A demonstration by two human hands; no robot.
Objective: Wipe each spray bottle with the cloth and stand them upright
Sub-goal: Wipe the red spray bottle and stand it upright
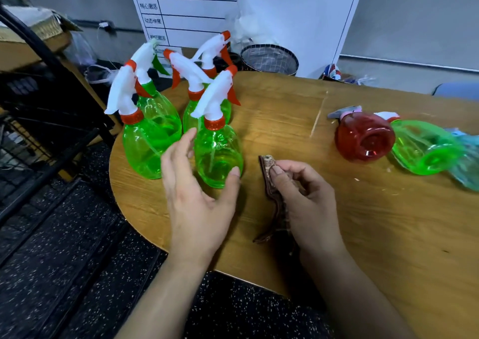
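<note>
Green bottle stands upright near the table's left edge; left hand spread beside it; right hand pinches cloth, likely for the next wipe.

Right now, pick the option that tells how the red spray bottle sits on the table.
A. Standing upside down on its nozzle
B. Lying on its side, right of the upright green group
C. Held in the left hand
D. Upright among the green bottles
B: the red spray bottle lies on its side with its base toward the camera, next to a lying green bottle, well right of the upright green bottles.
</note>
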